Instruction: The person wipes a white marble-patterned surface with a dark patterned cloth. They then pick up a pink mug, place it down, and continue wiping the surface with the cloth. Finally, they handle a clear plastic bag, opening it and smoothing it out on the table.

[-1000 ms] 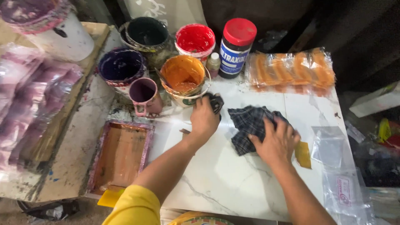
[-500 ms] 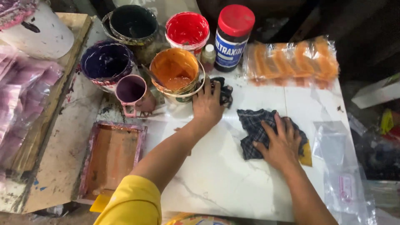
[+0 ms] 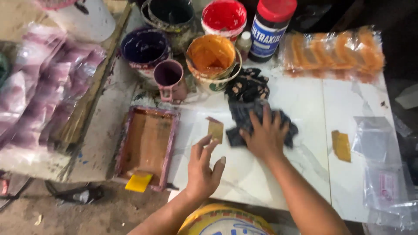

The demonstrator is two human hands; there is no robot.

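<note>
- Far left: a heap of crumpled plastic bags (image 3: 48, 82) lies on a paint-stained wooden board (image 3: 93, 143).
- Wooden frame (image 3: 148, 146): a small printing screen lies flat, with a yellow scraper (image 3: 138, 182) at its near edge.
- Back row: open paint tubs stand close together, a dark purple tub (image 3: 146, 48), a small mauve cup (image 3: 170, 78) and an orange tub (image 3: 212, 56), with a red tub (image 3: 224, 16) and a red-lidded jar (image 3: 271, 26) behind.
- Left hand (image 3: 203, 169): lifted just above the white table (image 3: 278, 182), fingers spread and loose, gripping nothing; a small tan card (image 3: 215, 129) lies flat just beyond its fingertips.
- Right hand (image 3: 263, 137): pressed palm-down with splayed fingers on a dark patterned cloth (image 3: 257, 115), which sits mid-table, bunched towards the orange tub; it holds the cloth down and does not clench it.
- Progress, as a judgement: the marble around the cloth looks largely clean, so wiping seems well under way; the cloth, card and a second tan piece (image 3: 341, 146) are not yet put away.
- Right: a clear packet of orange pieces (image 3: 333, 52) and empty clear sleeves (image 3: 383, 174).
</note>
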